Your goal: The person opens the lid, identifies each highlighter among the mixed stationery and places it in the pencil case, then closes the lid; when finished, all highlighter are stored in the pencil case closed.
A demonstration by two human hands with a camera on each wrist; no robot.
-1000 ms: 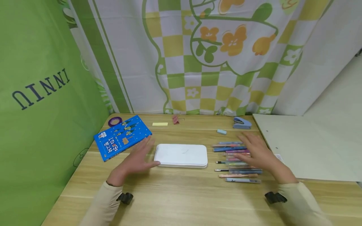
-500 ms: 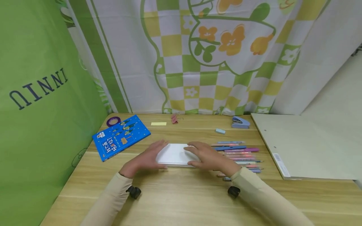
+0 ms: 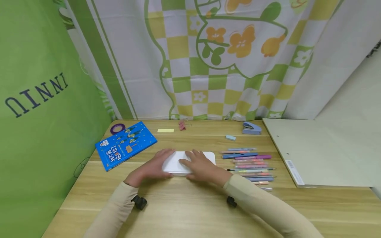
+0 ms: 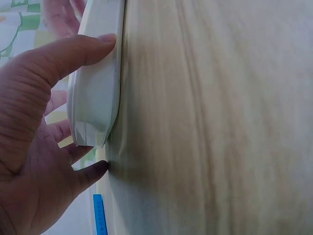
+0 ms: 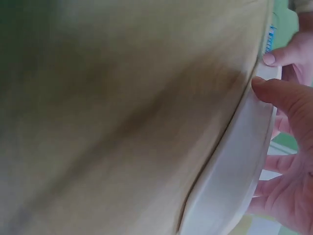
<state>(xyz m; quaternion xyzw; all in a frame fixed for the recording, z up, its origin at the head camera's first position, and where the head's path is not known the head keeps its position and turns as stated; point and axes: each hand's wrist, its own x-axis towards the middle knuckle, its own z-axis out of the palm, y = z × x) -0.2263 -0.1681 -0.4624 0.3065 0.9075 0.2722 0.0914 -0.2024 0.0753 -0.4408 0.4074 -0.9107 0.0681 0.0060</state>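
Right hand (image 3: 198,165) sliding left along white case (image 3: 205,156) | both gripping it | left hand (image 3: 154,165) staying at its end

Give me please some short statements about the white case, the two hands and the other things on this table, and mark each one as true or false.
1. Both hands touch the white case: the left hand at its left end, the right hand on top. True.
2. The pens lie left of the case. False: they lie in a row to its right.
3. The blue book lies on the table, left of the case. True.
4. The right hand holds the stapler. False: the stapler stands untouched near the far edge.
5. The purple tape roll lies beyond the book. True.
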